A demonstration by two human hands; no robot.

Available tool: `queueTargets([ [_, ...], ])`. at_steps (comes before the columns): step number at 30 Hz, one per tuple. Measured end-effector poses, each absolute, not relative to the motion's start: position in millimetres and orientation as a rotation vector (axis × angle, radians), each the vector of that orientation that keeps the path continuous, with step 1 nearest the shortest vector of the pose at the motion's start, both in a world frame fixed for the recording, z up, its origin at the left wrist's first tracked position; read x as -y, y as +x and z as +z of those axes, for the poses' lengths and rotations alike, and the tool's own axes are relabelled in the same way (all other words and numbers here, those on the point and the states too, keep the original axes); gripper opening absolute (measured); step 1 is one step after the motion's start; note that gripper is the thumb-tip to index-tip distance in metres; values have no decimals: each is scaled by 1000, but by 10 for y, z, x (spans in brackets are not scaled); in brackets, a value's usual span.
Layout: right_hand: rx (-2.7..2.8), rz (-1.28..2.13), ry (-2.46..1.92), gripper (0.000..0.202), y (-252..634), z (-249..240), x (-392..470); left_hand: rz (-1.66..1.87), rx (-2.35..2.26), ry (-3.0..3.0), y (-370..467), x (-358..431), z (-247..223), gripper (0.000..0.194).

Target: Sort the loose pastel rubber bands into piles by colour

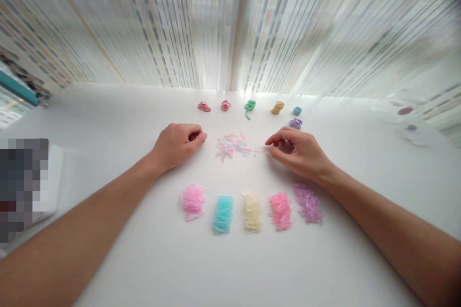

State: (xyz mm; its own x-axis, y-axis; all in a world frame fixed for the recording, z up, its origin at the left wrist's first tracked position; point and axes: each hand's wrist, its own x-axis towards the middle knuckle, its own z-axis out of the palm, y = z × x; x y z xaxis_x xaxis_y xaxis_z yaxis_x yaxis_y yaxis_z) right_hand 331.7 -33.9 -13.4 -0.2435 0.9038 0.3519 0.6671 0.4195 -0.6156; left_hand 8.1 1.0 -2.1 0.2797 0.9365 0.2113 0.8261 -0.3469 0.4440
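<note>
A loose pile of pale pink, white and light blue strands (233, 146) lies between my hands on the white table (223, 268). To its left rests my left hand (180, 144), its fingers curled in and thumb against them; nothing shows in it. On the right, my right hand (297, 151) has its thumb and forefinger near each other, slightly apart at the tips. A thin pink strand runs from the pile to these fingertips; whether they pinch it is too small to tell. Behind this hand sits a purple coil (296, 123).
Nearer me lie bundles of yarn: light pink (193, 200), turquoise (223, 214), cream (252, 213), bright pink (280, 211) and purple (308, 203). Small coils stand farther back, including green (249, 105) and mustard (277, 108). A striped curtain (230, 24) hangs behind the table.
</note>
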Motion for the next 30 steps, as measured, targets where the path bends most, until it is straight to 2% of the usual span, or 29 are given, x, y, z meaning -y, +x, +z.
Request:
queueTargets([
  [7, 2095, 534, -1346, 11, 3333, -171, 300, 638, -1625, 2315, 87, -14, -18, 35],
  [30, 2099, 612, -1298, 22, 3392, -276, 294, 663, -1606, 2315, 119, 5, -44, 33],
])
